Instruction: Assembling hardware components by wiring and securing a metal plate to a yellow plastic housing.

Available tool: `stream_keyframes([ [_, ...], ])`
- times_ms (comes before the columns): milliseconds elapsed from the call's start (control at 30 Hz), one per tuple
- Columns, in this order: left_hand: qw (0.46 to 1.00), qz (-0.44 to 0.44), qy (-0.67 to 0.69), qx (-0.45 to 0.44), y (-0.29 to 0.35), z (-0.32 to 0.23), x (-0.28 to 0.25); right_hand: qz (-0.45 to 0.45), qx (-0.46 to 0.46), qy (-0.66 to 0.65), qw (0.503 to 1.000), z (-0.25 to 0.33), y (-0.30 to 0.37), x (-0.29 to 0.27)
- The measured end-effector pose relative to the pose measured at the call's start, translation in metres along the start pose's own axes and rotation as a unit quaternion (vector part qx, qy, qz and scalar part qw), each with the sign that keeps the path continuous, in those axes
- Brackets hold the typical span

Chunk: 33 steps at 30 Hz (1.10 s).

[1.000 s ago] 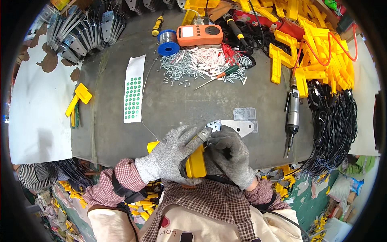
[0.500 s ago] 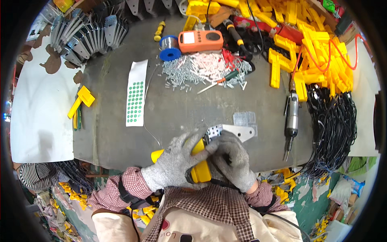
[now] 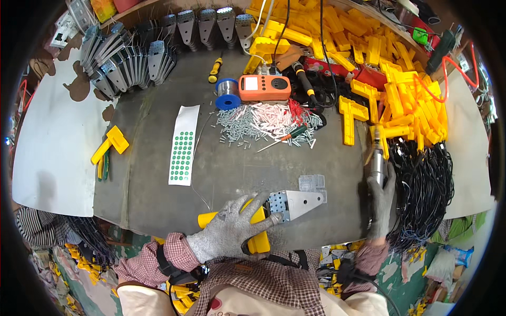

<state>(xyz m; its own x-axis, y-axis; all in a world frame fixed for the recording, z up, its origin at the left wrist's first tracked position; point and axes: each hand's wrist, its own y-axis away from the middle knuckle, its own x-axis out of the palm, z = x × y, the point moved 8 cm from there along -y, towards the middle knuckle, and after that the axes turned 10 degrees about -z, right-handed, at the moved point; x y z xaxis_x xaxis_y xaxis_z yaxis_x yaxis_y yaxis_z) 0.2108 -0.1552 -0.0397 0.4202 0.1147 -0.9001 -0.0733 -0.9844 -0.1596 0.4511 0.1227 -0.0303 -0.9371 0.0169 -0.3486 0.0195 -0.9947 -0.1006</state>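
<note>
At the table's near edge, the yellow handle lies under the left hand's gripping fingers, metal plate at their tips; the right hand grasps the silver driver.

Bright, fairly even light covered the scene, a faint grey shadow falling on the left white panel; the right hand looked slightly blurred, and edges curved (fisheye-fashion) toward black corners.
</note>
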Motion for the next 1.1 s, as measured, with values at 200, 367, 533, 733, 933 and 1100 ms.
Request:
stream_keyframes([
  [200,0.999,0.032,-0.019,-0.026,0.001,-0.001,0.000,0.154,0.231,-0.589,0.759,0.032,0.063,0.096],
  [367,0.999,0.022,-0.014,-0.018,-0.008,-0.001,0.000,0.105,0.223,-0.662,0.708,0.001,0.065,0.124],
  [533,0.999,0.041,-0.007,-0.030,-0.007,0.001,-0.001,0.104,0.319,-0.667,0.666,-0.011,0.079,0.138],
  [733,0.999,0.033,0.001,-0.032,-0.008,0.001,-0.001,0.122,0.295,-0.657,0.683,0.001,0.085,0.143],
  [933,1.000,0.018,-0.007,-0.015,-0.009,0.001,0.001,0.103,0.294,-0.659,0.685,0.000,0.090,0.139],
  [1100,1.000,-0.010,0.001,-0.017,-0.013,-0.001,-0.004,0.091,0.263,-0.654,0.703,0.010,0.097,0.140],
])
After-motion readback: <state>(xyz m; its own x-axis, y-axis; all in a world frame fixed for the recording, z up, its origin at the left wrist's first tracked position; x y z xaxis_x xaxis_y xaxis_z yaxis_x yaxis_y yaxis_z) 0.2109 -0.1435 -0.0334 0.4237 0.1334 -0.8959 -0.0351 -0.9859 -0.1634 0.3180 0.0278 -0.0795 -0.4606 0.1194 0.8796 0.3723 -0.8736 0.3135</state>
